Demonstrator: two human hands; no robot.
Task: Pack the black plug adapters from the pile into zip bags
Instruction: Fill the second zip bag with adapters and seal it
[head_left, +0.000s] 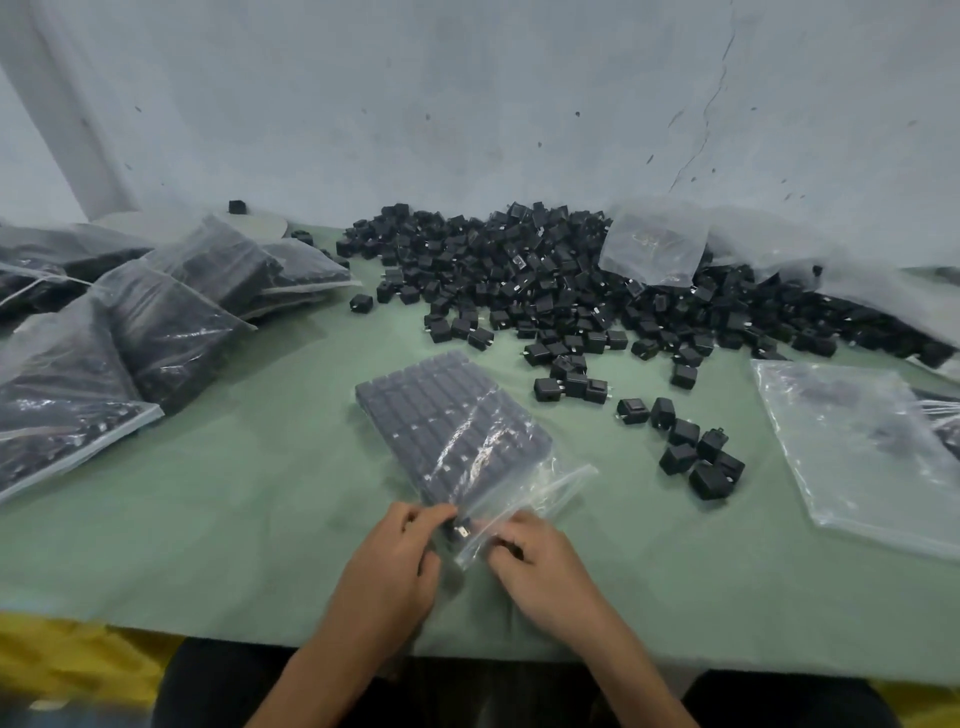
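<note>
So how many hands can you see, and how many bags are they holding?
Hands: 2, the left hand and the right hand
Bags held: 1, the full bag
Total: 3

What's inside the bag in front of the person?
The bag holds black adapters in neat rows, one loose near its mouth, where the left hand and right hand pinch it. Any layer beneath them is covered.

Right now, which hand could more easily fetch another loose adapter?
Probably the right hand: the nearest loose plug adapters lie on its side of the zip bag; the left hand would have to cross over.
</note>
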